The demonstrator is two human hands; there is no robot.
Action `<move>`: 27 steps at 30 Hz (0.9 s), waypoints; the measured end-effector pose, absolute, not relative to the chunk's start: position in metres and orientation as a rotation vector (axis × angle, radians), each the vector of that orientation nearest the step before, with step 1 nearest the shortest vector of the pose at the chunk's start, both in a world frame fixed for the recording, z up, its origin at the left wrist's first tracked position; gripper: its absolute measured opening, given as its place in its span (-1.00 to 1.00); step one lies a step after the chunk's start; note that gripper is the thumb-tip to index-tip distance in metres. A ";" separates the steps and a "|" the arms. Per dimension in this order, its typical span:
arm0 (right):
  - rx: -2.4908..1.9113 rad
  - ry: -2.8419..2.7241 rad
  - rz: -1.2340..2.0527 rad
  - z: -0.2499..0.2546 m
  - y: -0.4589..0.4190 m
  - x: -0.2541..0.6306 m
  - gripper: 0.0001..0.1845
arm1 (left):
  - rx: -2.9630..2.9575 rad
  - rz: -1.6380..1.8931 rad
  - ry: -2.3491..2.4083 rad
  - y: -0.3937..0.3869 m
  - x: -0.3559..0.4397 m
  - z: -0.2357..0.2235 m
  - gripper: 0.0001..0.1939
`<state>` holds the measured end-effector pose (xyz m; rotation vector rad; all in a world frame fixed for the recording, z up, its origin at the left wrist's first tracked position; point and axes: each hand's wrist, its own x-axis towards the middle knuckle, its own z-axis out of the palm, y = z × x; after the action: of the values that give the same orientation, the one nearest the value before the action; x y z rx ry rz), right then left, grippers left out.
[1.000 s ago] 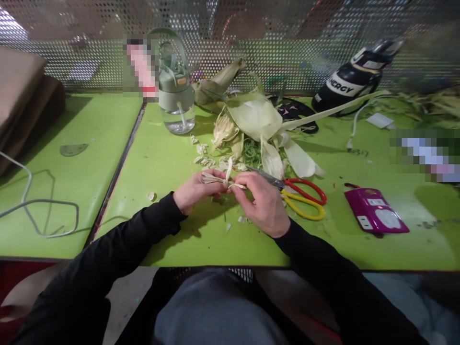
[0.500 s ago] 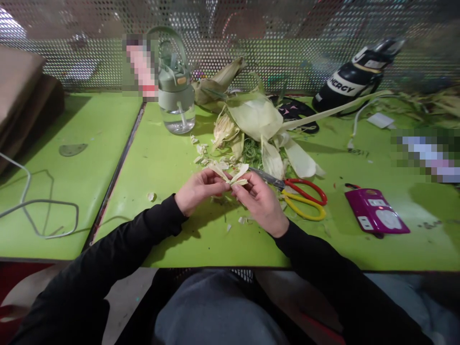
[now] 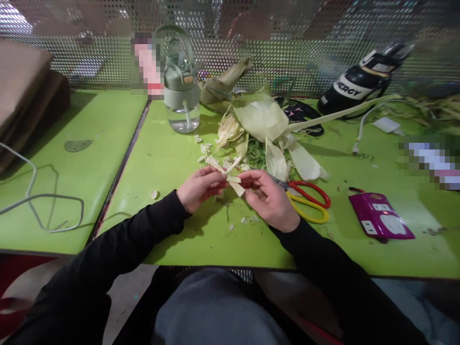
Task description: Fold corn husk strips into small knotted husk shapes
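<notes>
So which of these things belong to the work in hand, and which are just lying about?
Seemingly for the work:
pale husk strips in the left hand
larger husks
scissors

Apparently just lying about:
green-topped bottle
black bottle
purple power socket

Black bottle (image 3: 363, 75), white band (image 3: 353, 88) reading “NERGY”, smaller print (image 3: 385, 68) unreadable

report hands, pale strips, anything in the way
Left hand pinching pale cream husk strips. Right hand at strips' edge, grip unclear. Red-and-yellow-handled metal scissors close beside it.
</notes>
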<state>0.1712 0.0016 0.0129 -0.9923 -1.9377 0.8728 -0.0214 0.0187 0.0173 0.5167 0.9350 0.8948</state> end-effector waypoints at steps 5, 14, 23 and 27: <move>-0.809 -2.179 0.206 0.007 0.009 0.178 -0.62 | 0.420 0.889 0.925 0.017 -0.017 0.020 -0.89; -0.726 -2.334 -0.149 0.011 0.002 0.173 -0.73 | 0.570 1.045 0.866 0.010 -0.011 0.009 -0.83; -0.897 -2.128 0.056 0.013 -0.001 0.166 -0.87 | 0.996 0.970 0.736 0.011 -0.014 0.003 -0.63; -1.042 -1.976 0.236 0.014 -0.002 0.165 -0.94 | 1.059 0.932 0.708 0.011 -0.015 0.002 -0.69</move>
<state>0.1651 -0.0018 0.0139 -1.0422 -1.9761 0.2365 -0.0147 0.0113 0.0022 1.0592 0.7075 0.9316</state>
